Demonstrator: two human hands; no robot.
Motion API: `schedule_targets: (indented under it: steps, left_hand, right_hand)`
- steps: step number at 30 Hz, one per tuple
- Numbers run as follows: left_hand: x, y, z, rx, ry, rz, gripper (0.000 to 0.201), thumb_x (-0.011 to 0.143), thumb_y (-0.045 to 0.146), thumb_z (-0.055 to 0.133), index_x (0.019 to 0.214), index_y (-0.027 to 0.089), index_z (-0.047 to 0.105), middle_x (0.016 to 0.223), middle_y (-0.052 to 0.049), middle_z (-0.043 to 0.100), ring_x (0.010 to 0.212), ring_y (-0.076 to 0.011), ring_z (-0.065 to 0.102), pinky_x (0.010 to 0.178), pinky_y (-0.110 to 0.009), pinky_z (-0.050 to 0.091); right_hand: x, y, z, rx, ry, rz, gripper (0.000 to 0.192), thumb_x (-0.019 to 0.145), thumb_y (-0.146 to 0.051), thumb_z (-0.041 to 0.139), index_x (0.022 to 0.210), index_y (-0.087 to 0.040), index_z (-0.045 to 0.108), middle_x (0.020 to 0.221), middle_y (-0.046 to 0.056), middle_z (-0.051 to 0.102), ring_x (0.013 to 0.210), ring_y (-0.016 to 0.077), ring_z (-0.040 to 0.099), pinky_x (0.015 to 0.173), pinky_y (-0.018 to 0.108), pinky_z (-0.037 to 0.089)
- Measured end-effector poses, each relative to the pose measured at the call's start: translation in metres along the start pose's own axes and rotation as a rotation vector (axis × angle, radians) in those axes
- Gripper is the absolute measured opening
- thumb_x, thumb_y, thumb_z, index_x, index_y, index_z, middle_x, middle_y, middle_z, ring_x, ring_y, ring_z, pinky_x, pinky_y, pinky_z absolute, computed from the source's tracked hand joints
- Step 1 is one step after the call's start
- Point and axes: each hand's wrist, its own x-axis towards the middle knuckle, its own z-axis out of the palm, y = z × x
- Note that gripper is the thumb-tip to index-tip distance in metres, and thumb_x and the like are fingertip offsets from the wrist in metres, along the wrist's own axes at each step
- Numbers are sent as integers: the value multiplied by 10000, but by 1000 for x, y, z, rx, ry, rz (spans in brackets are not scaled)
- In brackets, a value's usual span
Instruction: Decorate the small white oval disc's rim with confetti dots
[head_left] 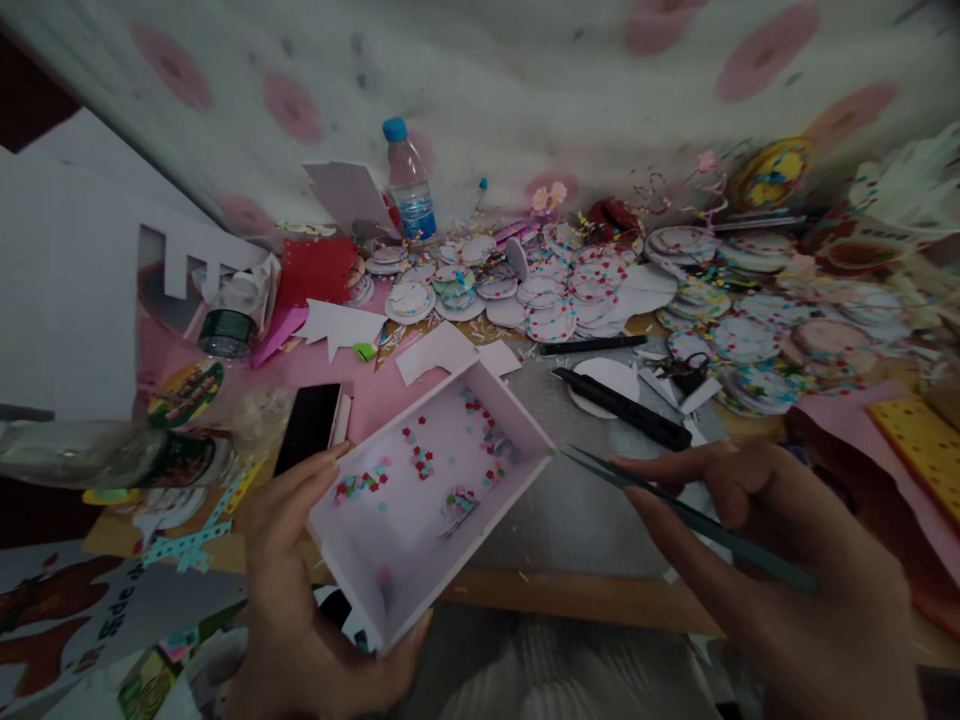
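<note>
My left hand [300, 590] grips a white paper box [420, 600] by its left end, thumb below and fingers along the far side. The box is tilted, its open side facing me. Inside lie small red, blue, green and pink paper pieces [421, 460], some shaped like flowers. Between the thumb and fingers of my right hand [780, 550] is a pair of tweezers [690, 515]. Their tips are slightly apart, just right of the box's right corner. A tiny green speck [553, 450] sits at that corner, close to the tips.
A black utility knife [622, 408] and black pen [592, 345] lie on a grey cutting mat [517, 545]. Behind are many decorated paper discs [551, 320] and a water bottle [411, 185]. To the left are a phone [309, 428] and plastic bottles [112, 455].
</note>
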Motion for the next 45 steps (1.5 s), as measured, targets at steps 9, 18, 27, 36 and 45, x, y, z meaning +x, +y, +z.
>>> schedule_targets:
  steps: [9, 18, 27, 36, 45]
  left_hand:
    - [-1, -2, 2, -66, -21, 109, 1097, 354, 339, 785, 1389, 243, 433, 1299, -132, 523, 1099, -450, 520, 936, -634, 389]
    - [-5, 1, 2, -31, -68, 69, 1052, 440, 349, 738, 1419, 364, 354, 1334, -66, 486, 1145, -446, 491, 954, -673, 388]
    - [-8, -3, 1, -37, -97, 43, 1011, 464, 350, 725, 1403, 343, 352, 1358, -84, 472, 1159, -464, 489, 953, -721, 392]
    - [8, -49, 24, -47, 50, -97, 907, 601, 419, 730, 1400, 228, 347, 1305, -114, 452, 1163, -415, 497, 921, -594, 461]
    - [49, -89, 93, 95, -39, -53, 955, 608, 424, 794, 1380, 124, 318, 1337, -201, 450, 1243, -370, 443, 1035, -528, 370]
  right_hand:
    - [-4, -5, 12, -14, 13, 34, 319, 808, -219, 654, 715, -252, 352, 775, 5, 635, 736, 177, 619, 578, 287, 439]
    - [-6, 2, 22, -64, -21, -44, 311, 817, -171, 625, 729, -252, 337, 823, 16, 661, 756, 178, 642, 619, 302, 461]
    - [-8, -4, 29, -20, 26, -40, 353, 816, -124, 619, 694, -250, 313, 801, 13, 668, 734, 172, 636, 598, 294, 449]
    - [-12, 1, 11, 208, 121, 60, 396, 792, -123, 664, 680, -247, 305, 779, 17, 644, 801, 209, 667, 610, 300, 454]
    - [-31, 18, 2, 245, 172, 88, 384, 790, -168, 672, 676, -247, 314, 770, 9, 615, 796, 186, 640, 621, 279, 445]
